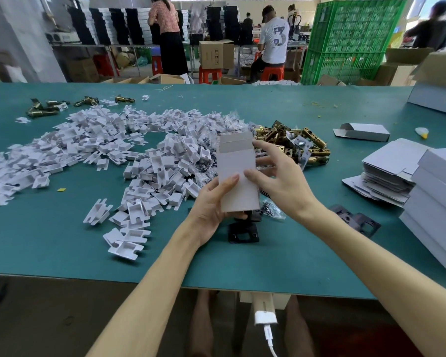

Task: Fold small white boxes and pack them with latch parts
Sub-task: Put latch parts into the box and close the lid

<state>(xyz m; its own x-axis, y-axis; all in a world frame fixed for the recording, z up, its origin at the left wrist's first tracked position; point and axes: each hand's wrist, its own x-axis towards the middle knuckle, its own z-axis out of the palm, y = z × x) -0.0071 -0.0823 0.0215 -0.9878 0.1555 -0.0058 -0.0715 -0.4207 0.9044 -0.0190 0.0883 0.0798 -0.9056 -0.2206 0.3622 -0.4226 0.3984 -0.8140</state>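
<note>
A small white box point(238, 173) stands upright above the green table point(62, 240), its top flap open. My left hand point(211, 204) grips its lower left side, thumb on the front face. My right hand point(276, 176) holds its right edge, thumb on the front and fingers behind. Behind the box lies a pile of brass latch parts point(294, 140). A heap of white plastic inserts point(113, 150) spreads across the left half. Black latch plates point(243, 233) lie under my hands.
Flat unfolded boxes point(381, 181) are stacked at right, beside taller white stacks point(435, 207). One folded box point(363, 131) lies at the far right. Small screw bags point(271, 210) sit by my right wrist. More brass latches point(47, 106) lie far left. People work in the background.
</note>
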